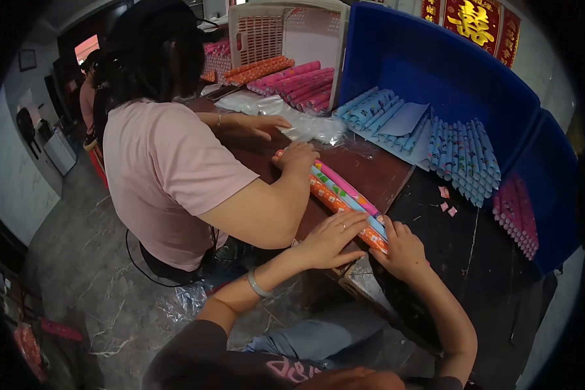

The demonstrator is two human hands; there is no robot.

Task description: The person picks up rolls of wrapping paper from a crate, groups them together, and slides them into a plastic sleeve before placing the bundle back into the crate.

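Observation:
A bundle of patterned wrapping paper rolls point(344, 193), in orange, light blue with green, and pink, lies slantwise on the table. My left hand point(335, 239) rests its outstretched fingers on the orange side near the close end, thumb apart. My right hand point(400, 250) is closed around the close end of the bundle from the right. At the far end, a co-worker's hand point(298, 156) touches the same rolls. That person's other hand point(263, 125) hovers near clear plastic bags point(283, 110).
Light blue rolls point(465, 153) are stacked before a blue bin point(429, 65). Pink rolls point(517, 214) lie farther right, with small pink scraps point(444, 192) on the dark table point(448, 247). Orange rolls point(260, 69) and magenta rolls point(299, 84) sit by a white crate point(257, 36). The co-worker point(169, 162) sits close on my left.

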